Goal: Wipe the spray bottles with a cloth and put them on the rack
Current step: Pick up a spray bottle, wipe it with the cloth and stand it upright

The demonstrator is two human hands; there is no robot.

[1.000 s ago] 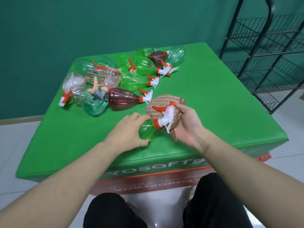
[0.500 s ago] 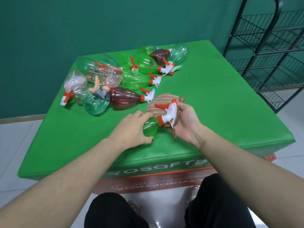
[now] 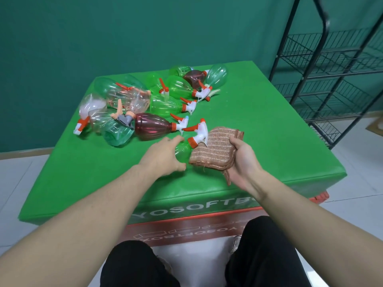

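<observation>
The left hand (image 3: 163, 156) is gripping the body of a green spray bottle (image 3: 183, 149) lying near the front of the green table (image 3: 269, 141), fingers curled round it; the right hand (image 3: 243, 160) is pinching a folded brown cloth (image 3: 213, 149) that is touching the bottle's neck. The remaining bottles (image 3: 153, 104) are lying heaped behind; the black wire rack (image 3: 331, 79) is standing to the right.

The bottle (image 3: 182, 149) under the left hand (image 3: 163, 155) is glossy, see-through green plastic. The cloth (image 3: 213, 148) in the right hand (image 3: 243, 160) looks coarse and woven. Beneath both, the counter (image 3: 259, 129) has a smooth, faintly shiny cover. Right of the hands, the rack (image 3: 323, 83) is black metal wire.
</observation>
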